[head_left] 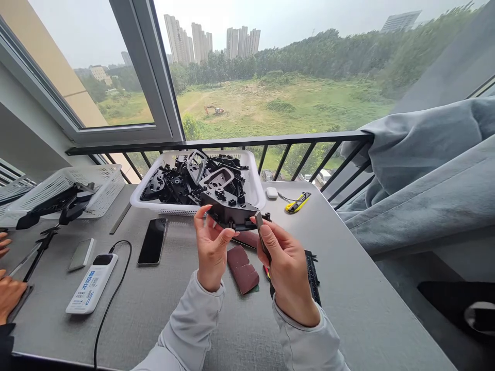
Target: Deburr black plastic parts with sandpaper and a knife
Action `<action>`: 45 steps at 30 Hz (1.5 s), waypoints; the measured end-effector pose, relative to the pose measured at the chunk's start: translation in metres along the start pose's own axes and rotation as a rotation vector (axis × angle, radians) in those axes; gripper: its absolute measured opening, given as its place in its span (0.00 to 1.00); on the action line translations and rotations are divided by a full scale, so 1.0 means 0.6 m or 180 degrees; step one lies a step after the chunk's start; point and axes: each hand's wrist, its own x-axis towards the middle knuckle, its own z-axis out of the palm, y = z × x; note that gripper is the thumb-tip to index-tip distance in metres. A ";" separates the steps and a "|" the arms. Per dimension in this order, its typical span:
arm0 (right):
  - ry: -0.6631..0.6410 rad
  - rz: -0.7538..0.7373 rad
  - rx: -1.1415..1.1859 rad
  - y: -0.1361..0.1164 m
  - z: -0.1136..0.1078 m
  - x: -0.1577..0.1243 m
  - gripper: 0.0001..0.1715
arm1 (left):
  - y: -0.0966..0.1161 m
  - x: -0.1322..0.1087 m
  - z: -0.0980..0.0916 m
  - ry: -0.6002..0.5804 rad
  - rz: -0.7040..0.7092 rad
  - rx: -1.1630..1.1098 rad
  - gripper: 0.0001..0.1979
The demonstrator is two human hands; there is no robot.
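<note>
My left hand (211, 247) pinches the lower edge of a black plastic part (228, 208), a flat curved piece with ribs, held up above the grey table (359, 309). My right hand (284, 268) grips a thin dark tool (261, 234), a file or blade, whose tip rests against the part's right edge. Both hands are closed. Under the hands lie pieces of reddish-brown sandpaper (243, 268) and a black ruler-like tool (312, 273).
A white basket (253, 188) full of black plastic parts stands behind my hands; a second white basket (104, 188) sits at the left. A phone (153, 240), remote control (92, 282), cable, yellow utility knife (297, 202) and small tripod lie around. Another person's hands (7, 288) show at far left. Grey fabric drapes right.
</note>
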 end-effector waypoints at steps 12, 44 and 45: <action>-0.0195 -0.0226 -0.0247 0.007 0.010 0.002 0.24 | -0.005 -0.005 0.009 0.0495 0.0007 0.0021 0.22; -0.1813 0.1573 0.1018 0.002 0.024 0.004 0.27 | -0.012 -0.005 -0.015 0.0656 0.1553 0.0740 0.10; -0.1790 0.1561 0.1004 0.001 0.023 0.004 0.27 | -0.013 -0.005 -0.015 0.0632 0.1530 0.0707 0.09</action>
